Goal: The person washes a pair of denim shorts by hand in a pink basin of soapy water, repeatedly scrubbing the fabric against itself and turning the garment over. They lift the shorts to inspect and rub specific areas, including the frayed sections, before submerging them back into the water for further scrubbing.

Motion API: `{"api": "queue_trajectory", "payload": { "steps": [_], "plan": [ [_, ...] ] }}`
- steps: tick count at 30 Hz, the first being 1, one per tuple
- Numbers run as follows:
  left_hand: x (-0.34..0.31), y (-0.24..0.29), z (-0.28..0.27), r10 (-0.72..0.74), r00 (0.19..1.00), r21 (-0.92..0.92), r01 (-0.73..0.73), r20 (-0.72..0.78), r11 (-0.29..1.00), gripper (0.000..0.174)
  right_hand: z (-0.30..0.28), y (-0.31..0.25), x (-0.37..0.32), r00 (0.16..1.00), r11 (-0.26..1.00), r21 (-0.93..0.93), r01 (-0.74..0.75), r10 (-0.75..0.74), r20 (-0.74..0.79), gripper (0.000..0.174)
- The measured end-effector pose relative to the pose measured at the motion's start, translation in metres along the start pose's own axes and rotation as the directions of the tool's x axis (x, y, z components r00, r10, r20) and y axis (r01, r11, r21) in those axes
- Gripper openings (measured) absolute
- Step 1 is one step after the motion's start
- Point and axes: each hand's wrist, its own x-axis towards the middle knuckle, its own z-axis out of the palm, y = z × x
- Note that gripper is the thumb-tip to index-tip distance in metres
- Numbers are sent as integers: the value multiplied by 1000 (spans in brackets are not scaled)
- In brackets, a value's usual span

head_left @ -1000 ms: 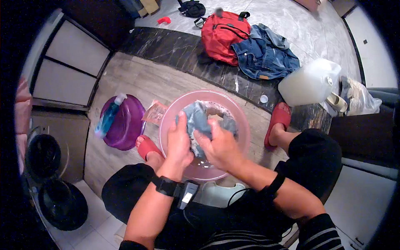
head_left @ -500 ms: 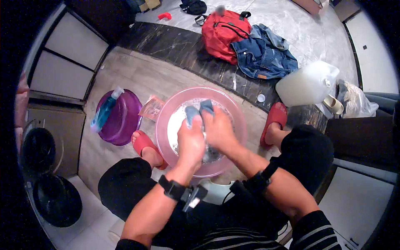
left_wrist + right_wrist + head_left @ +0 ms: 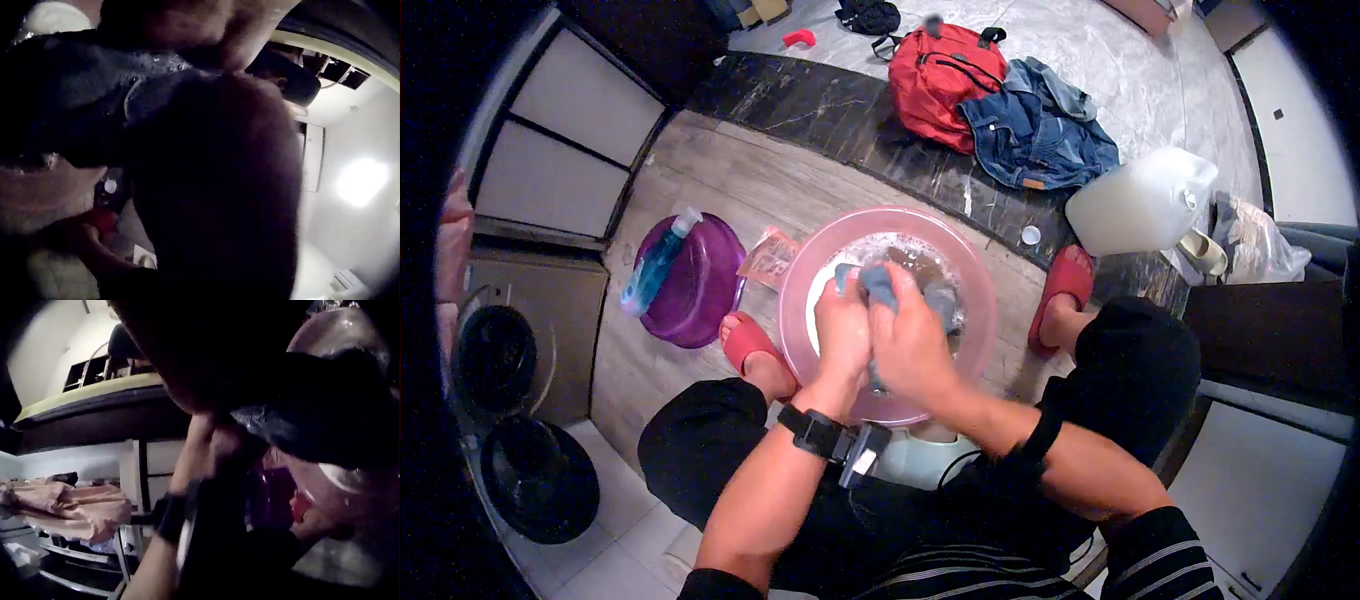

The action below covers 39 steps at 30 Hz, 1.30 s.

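Both hands clench a wet blue cloth (image 3: 883, 287) over the pink basin (image 3: 800, 275) (suds inside): left hand (image 3: 843, 330) & right hand (image 3: 912, 345) side by side, fingers curled round it. Purple bowl (image 3: 700, 300) w/ bottle (image 3: 657, 262) sits left of the basin.

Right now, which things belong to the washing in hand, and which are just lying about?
In hand: left hand and right hand, both gripping the blue-grey cloth; pink basin.
Lying about: purple basin, blue bottle, red backpack, denim jacket, white jug.
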Motion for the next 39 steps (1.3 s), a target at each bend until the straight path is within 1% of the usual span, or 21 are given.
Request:
{"api": "queue_trajectory", "payload": {
  "steps": [1, 3, 4, 7, 8, 9, 11, 12, 15, 16, 18, 20, 23, 24, 27, 28, 31, 32, 35, 36, 39],
  "plan": [
    [-6, -6, 4, 31, 999, -55, -32, -16, 998, 29, -6, -2, 6, 998, 997, -58, -56, 58, 35, 41],
    [-19, -11, 16, 108, 993, -159, -115, -52, 981, 29, -8, 3, 22, 996, 998, -54, -12, 7, -84, 41],
    [-22, -2, 12, 145, 989, -96, -146, -17, 985, 28, -8, 4, 26, 989, 999, -52, 15, -22, -145, 41],
    [13, -4, -8, 142, 986, 214, -157, 85, 964, 28, 9, 6, -8, 990, 991, 70, 116, -110, -86, 40],
    [3, -5, 3, 22, 999, -31, -22, -25, 999, 28, 11, 12, -4, 989, 996, 24, 87, -84, -119, 37],
    [-8, -5, 9, -36, 999, -197, 31, -23, 980, 28, 7, 18, 7, 985, 996, -5, 94, -94, -148, 38],
    [-24, -11, 17, 156, 986, -64, -160, -61, 985, 27, -6, 25, 37, 970, 992, -59, 116, -125, -209, 38],
    [-24, -6, 15, 183, 982, -28, -184, -40, 983, 27, -4, 26, 38, 970, 997, -18, 78, -80, -231, 39],
    [2, 1, -3, 54, 996, 33, -57, 74, 998, 28, 10, 12, -2, 981, 988, 78, 135, -122, -152, 39],
    [9, -10, -1, 19, 995, -51, -14, 95, 999, 29, 11, 13, -4, 980, 985, 76, 152, -140, -145, 38],
    [-10, -22, 14, 49, 998, -201, -42, 27, 979, 28, -1, 22, 16, 934, 955, -105, 279, -295, -203, 36],
    [-19, -16, 18, 119, 993, -229, -115, 0, 967, 27, -10, 18, 33, 984, 999, -10, 47, -48, -171, 35],
    [1, 2, -2, -16, 990, -114, 32, 142, 993, 29, 12, 15, -1, 956, 970, 76, 230, -211, -202, 37],
    [3, -2, -3, 53, 972, -144, -20, 228, 989, 30, 11, 11, -6, 981, 989, 37, 147, -140, -136, 37],
    [-20, -17, 16, 64, 998, -206, -61, 7, 977, 29, -9, 19, 26, 943, 964, -102, 244, -260, -208, 36],
    [-21, -17, 18, 117, 993, -299, -104, 24, 949, 28, -8, 18, 32, 956, 993, 0, 114, -110, -273, 36],
    [11, -17, -3, 24, 988, -153, 0, 155, 988, 31, 9, 12, 0, 975, 985, 91, 146, -128, -184, 36],
    [7, -16, -2, -56, 988, -186, 83, 146, 979, 31, 12, 16, -5, 975, 981, 79, 177, -164, -148, 37],
    [-19, -21, 11, 74, 996, -181, -64, 51, 981, 30, -11, 13, 21, 955, 975, 2, 221, -216, -201, 37],
    [-23, -14, 14, 104, 994, -308, -86, 45, 948, 30, -10, 12, 29, 940, 981, 19, 195, -181, -289, 38],
    [4, -11, -3, 79, 990, -12, -79, 114, 997, 28, 7, 12, 1, 970, 989, 25, 148, -140, -201, 38]
  ]
}}
